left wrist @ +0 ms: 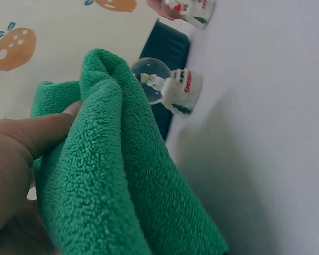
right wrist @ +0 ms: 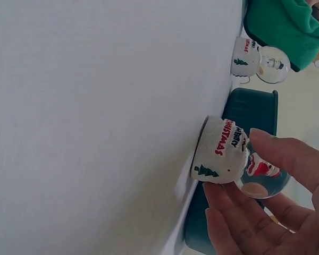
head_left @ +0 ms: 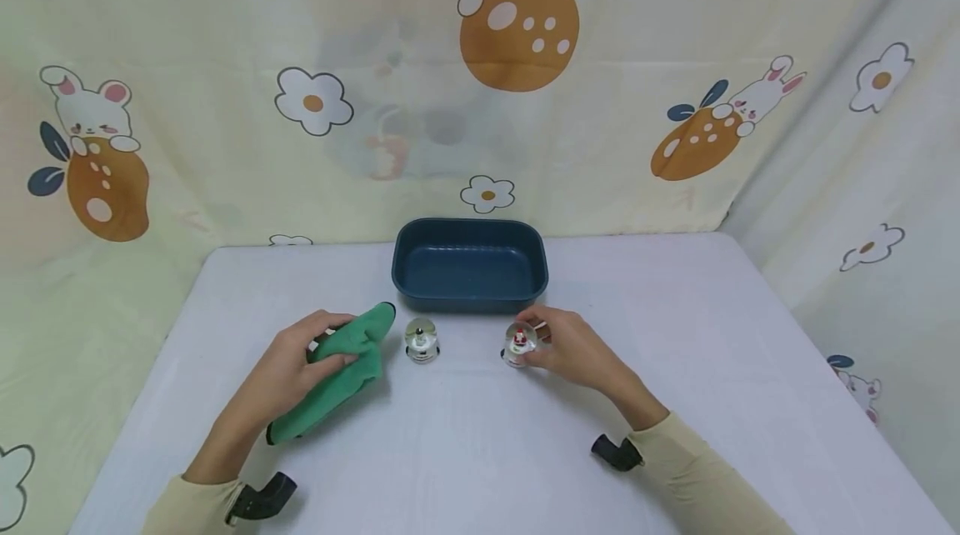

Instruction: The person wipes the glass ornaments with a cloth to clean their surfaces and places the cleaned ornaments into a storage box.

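Note:
A folded green cloth (head_left: pixel 341 377) with dark edging is gripped in my left hand (head_left: pixel 303 360), thumb on one side and fingers on the other; its fuzzy pile fills much of the left wrist view. My right hand (head_left: pixel 573 352) pinches a small snow globe (right wrist: pixel 220 151) with a red Santa inside and a white base lettered in red and dark print. That globe stands at the table surface, thumb and fingers around it. A second snow globe (head_left: pixel 422 341), with a snowman figure, stands upright between the hands, just right of the cloth.
A dark blue rectangular basin (head_left: pixel 470 304) sits behind the globes at the table's back edge. White cloth covers the table (head_left: pixel 465 452). A curtain (head_left: pixel 225 168) printed with rabbits and flowers hangs behind and along the sides.

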`<state>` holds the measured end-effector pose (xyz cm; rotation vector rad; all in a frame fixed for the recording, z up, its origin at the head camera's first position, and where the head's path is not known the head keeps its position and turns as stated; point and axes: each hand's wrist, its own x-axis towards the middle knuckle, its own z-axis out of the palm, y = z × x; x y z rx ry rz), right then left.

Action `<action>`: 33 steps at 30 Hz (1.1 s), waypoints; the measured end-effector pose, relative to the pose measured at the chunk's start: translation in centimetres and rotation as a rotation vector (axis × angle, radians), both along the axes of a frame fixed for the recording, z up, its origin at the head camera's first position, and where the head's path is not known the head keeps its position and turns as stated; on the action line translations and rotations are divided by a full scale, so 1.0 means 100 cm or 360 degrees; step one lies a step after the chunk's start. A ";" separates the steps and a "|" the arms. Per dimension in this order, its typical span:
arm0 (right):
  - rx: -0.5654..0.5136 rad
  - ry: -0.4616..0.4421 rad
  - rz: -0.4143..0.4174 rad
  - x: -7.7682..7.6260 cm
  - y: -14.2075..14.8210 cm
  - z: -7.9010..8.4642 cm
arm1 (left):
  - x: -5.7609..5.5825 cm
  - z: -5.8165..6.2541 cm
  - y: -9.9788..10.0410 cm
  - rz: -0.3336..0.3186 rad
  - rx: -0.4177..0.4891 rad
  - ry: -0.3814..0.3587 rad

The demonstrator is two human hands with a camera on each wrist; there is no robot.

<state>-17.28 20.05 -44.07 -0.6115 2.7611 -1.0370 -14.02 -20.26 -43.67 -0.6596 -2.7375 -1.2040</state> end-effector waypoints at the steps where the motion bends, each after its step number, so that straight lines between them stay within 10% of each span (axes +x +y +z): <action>1: 0.0000 0.0002 0.0001 0.000 0.001 0.000 | 0.000 0.001 0.000 0.0012 0.0018 0.0000; 33: -0.0328 0.0261 0.0163 0.005 0.004 0.035 | 0.005 0.028 0.014 0.0152 0.0329 -0.0052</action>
